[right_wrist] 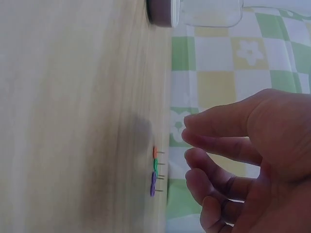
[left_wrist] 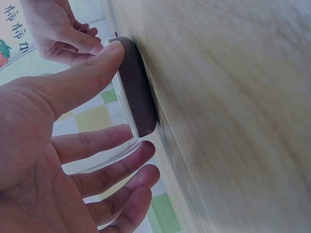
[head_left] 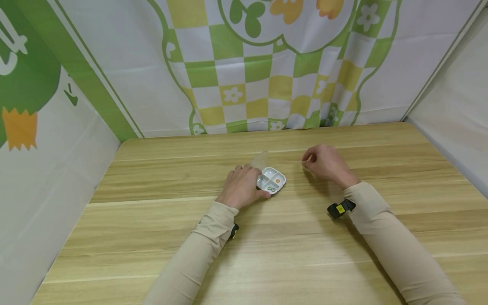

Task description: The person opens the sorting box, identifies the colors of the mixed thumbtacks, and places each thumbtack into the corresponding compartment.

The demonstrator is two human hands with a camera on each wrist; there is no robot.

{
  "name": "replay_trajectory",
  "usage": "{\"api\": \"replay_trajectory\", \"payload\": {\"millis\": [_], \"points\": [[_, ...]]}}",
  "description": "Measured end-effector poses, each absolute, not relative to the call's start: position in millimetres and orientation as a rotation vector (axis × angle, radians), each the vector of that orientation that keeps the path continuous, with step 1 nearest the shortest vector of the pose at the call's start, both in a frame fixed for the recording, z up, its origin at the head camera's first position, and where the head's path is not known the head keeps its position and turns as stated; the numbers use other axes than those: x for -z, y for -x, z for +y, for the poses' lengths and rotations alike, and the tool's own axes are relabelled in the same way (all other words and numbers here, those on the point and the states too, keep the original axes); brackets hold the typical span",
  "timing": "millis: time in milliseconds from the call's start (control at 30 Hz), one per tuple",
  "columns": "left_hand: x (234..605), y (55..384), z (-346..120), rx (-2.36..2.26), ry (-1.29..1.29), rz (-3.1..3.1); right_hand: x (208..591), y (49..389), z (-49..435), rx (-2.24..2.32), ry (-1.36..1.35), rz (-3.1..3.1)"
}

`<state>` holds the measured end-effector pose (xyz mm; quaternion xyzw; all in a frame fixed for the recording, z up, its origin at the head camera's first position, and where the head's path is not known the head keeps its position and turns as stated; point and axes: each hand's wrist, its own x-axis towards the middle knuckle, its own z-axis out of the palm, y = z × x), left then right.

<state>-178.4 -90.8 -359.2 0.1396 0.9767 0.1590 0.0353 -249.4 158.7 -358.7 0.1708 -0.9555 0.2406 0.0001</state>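
A small divided pill box (head_left: 277,187) stands on the table, its clear lid (head_left: 261,159) swung up on the far side. My left hand (head_left: 242,186) grips the box from the left, thumb along the near edge and fingers at the back by the lid. One small orange piece and two greenish ones sit in its compartments. To the right, my right hand (head_left: 325,163) hovers above the table, thumb and forefinger tips close together with nothing visible between them. Below it in the right wrist view, small orange, green and purple studs (right_wrist: 154,165) lie with thin metal pins pointing up.
The wooden table (head_left: 152,237) reaches back to a green, white and yellow checked curtain (head_left: 255,84). White cloth walls flank it on the left and right. Black straps (head_left: 341,209) sit at both wrists.
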Motion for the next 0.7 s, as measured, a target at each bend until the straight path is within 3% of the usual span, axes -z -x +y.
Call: {"api": "replay_trajectory", "payload": {"millis": [700], "points": [[360.0, 179.3, -90.6, -0.495, -0.424, 3.0, 367.3, 257.0, 169.4, -0.715, -0.499, -2.986]]}}
